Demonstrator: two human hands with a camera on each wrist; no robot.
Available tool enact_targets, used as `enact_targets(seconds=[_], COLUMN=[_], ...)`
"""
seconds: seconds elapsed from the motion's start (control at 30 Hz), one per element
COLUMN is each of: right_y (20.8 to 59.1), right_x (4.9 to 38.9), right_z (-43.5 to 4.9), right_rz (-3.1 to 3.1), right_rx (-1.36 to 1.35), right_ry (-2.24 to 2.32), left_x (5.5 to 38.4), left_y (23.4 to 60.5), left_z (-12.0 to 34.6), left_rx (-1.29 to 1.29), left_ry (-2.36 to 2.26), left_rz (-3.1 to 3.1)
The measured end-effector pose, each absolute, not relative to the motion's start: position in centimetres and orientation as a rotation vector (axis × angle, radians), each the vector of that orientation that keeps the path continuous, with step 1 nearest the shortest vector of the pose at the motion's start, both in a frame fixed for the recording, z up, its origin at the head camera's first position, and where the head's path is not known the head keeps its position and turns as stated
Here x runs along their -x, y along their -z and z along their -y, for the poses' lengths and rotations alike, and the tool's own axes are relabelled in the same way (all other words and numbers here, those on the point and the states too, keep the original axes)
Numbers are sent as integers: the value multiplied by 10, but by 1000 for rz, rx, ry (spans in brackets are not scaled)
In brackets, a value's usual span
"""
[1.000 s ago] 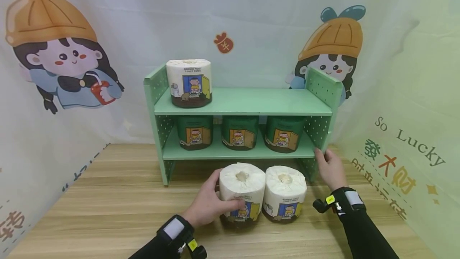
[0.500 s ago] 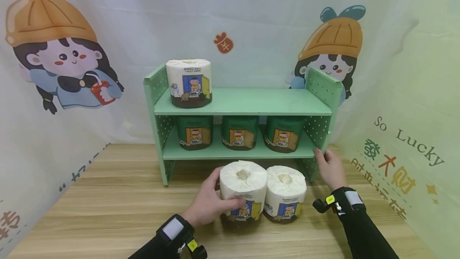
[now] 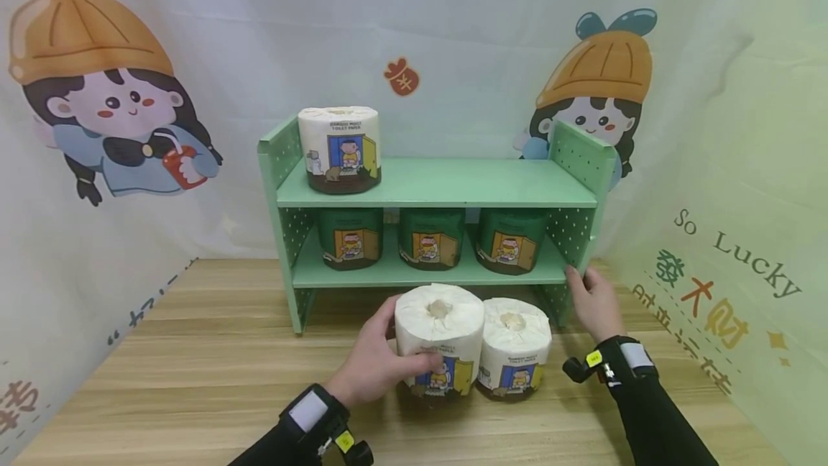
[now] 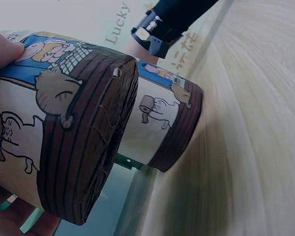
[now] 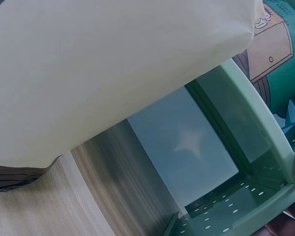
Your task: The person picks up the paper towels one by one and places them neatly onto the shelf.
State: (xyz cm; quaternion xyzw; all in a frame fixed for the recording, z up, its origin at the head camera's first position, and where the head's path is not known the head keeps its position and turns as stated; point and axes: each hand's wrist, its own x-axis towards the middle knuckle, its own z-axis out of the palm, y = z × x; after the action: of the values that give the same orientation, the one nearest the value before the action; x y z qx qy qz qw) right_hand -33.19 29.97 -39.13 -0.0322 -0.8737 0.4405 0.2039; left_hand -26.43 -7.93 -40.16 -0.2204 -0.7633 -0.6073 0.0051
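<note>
On the wooden table (image 3: 194,372), the green shelf (image 3: 414,278) is standing behind the held roll (image 3: 446,333), so its upper board (image 3: 466,182) is lying farther back and higher than this roll. The held roll is seemingly hanging a little above the table, its axis pointing nearly upward. The standing roll (image 3: 516,344) is resting just to its right; whether the two are touching, I cannot tell. Another white roll (image 3: 341,153) is occupying the upper board's left end, and three green rolls (image 3: 432,239) are sitting below. The left hand (image 3: 375,365) is the nearer one: it is grasping the held roll from the left, its thumb (image 3: 423,363) pressing the printed front, so the roll is lying to the right of the palm. The right hand (image 3: 595,304) is gripping the shelf's right side, well apart. Smallest, the roll's core hole (image 3: 440,308) is facing up.
</note>
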Motion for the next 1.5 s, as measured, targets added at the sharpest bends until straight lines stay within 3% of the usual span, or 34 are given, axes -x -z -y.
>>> enact_targets(seconds=[0.37,0.7,1.1,1.5], right_y=[393,395,394,394], right_x=[335,337,334,334], right_z=[-299,-299,-299,-300], right_rz=[2430,2426,2430,2416], right_rx=[86,100,90,76], right_ry=[-1261,-1258,-1243,-1226], left_x=[258,261,285,317], left_y=[376,320,240,221], left_z=[80,82,63,62], left_rx=[703,827,924,747], left_ry=[1947,1889,1816,1775], left_rz=[2273,2184,2023,2073])
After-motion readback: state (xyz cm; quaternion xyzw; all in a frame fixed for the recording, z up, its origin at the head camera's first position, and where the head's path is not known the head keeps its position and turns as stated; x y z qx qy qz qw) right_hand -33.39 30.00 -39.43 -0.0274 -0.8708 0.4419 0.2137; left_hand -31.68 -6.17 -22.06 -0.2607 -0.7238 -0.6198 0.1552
